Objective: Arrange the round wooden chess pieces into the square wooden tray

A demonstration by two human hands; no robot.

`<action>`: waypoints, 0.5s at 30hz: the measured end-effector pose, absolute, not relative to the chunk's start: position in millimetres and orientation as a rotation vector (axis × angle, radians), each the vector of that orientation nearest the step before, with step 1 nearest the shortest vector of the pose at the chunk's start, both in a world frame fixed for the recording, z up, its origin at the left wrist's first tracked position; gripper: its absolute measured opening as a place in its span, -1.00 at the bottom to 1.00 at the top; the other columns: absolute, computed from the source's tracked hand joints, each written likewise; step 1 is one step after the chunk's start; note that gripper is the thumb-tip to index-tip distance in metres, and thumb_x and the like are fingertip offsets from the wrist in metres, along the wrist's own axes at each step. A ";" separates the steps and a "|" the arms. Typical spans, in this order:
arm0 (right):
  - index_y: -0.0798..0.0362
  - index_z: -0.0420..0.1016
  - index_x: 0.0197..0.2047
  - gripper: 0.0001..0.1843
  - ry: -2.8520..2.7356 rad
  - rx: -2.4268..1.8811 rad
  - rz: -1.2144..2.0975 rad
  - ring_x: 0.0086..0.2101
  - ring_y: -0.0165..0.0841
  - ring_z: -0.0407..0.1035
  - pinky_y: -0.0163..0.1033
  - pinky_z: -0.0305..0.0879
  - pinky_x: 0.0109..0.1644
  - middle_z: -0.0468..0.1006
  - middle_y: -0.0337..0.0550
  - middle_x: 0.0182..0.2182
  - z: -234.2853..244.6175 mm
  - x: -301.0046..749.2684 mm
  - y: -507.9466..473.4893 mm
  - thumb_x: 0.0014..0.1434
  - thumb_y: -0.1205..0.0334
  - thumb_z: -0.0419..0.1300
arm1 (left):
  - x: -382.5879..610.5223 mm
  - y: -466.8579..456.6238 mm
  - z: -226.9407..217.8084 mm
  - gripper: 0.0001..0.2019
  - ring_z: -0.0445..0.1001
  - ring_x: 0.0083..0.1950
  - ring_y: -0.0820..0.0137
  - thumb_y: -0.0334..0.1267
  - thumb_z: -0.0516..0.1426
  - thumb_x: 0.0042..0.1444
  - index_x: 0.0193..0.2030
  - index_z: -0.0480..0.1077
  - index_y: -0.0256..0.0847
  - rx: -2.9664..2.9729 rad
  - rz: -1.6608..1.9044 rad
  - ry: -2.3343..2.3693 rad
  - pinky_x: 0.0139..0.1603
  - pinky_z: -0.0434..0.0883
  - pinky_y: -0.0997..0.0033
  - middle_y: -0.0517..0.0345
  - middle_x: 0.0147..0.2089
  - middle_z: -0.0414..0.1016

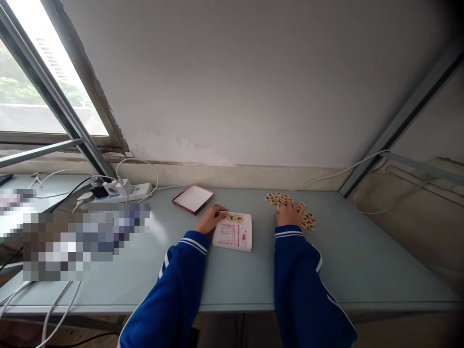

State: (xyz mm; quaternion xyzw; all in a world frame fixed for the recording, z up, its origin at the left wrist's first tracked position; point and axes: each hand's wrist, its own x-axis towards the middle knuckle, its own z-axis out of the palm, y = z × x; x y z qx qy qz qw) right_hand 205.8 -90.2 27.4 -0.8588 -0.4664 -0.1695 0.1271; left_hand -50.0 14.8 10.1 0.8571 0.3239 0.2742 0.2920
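A shallow white box [232, 237] with red pen-like markings on its inside lies on the desk in front of me. A few round xiangqi pieces [238, 218] sit in a row along its far side. My left hand [210, 218] is closed on the far left corner of the box, its fingertips beside the row of pieces. To the right, my right hand [289, 214] rests palm down with fingers spread over a loose cluster of xiangqi pieces [308, 221]. The hand hides some of those pieces.
A dark red box lid [193, 198] lies behind my left hand, white inside up. At the left stands a white power strip [132, 192] with plugs and cables. A pixelated area covers the left of the desk [239, 285]. The wall [232, 96] borders its back.
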 end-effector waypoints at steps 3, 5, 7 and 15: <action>0.07 0.43 -0.22 -0.78 -1.390 -2.556 -0.421 -0.09 -0.09 0.19 0.04 -0.02 -0.10 0.41 0.08 -0.16 20.3 210.4 -89.2 0.01 0.30 0.10 | -49.7 15.7 9.0 -0.67 0.26 -0.42 0.46 -0.09 -0.02 0.09 -0.23 0.43 -0.27 2.274 0.744 0.883 -0.31 0.27 0.41 0.04 -0.26 0.35; 0.04 0.43 -0.23 -0.79 -1.434 -2.537 -0.405 -0.10 -0.13 0.21 0.02 0.00 -0.09 0.44 0.03 -0.20 19.1 207.4 -86.2 0.00 0.28 0.13 | -49.6 15.6 8.5 -0.69 0.27 -0.41 0.46 -0.12 -0.01 0.08 -0.24 0.44 -0.28 2.261 0.747 0.884 -0.32 0.28 0.42 0.05 -0.26 0.35; 0.02 0.43 -0.29 -0.83 -1.452 -2.529 -0.349 -0.13 -0.16 0.24 0.00 0.02 -0.10 0.47 -0.03 -0.27 20.2 203.5 -82.8 -0.03 0.26 0.15 | -49.5 15.2 8.0 -0.72 0.27 -0.42 0.47 -0.17 0.00 0.07 -0.24 0.44 -0.29 2.250 0.746 0.885 -0.34 0.28 0.44 0.06 -0.27 0.36; -0.10 0.41 -0.14 -0.68 -1.857 -1.926 0.124 -0.29 -0.34 0.33 -0.20 0.15 -0.20 0.50 -0.21 -0.28 40.1 178.7 -79.9 0.00 0.05 0.10 | -50.1 17.1 3.1 -0.80 0.26 -0.47 0.51 -0.28 0.08 -0.01 -0.26 0.44 -0.29 2.271 0.778 0.908 -0.39 0.26 0.49 0.11 -0.35 0.36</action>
